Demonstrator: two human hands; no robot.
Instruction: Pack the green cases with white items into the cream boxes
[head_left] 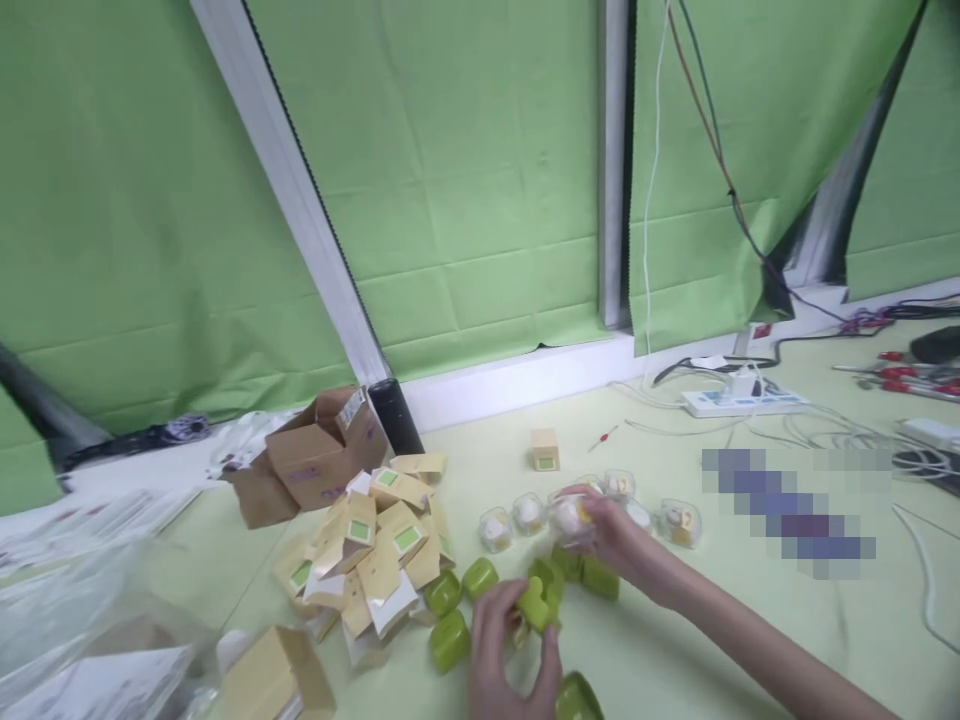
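My left hand (496,640), low in the middle, has its thumb and fingers closed around a green plastic case (534,604). Farther out, my right hand (622,540) grips a small clear plastic box (571,520) with something white and yellow inside. Similar clear boxes stand around it, one at the right (681,522) and one at the left (496,528); several more are partly behind my fingers. Glossy green cases lie around my left hand, among them one (450,640) beside it and another (576,696) at the bottom edge.
Left of the green cases is a heap of tan cartons (390,545) with green labels. A brown cardboard box (330,450) and a black cylinder (395,415) stand behind it. One small carton (545,450) stands upright farther back. A power strip (742,400) with cables lies back right.
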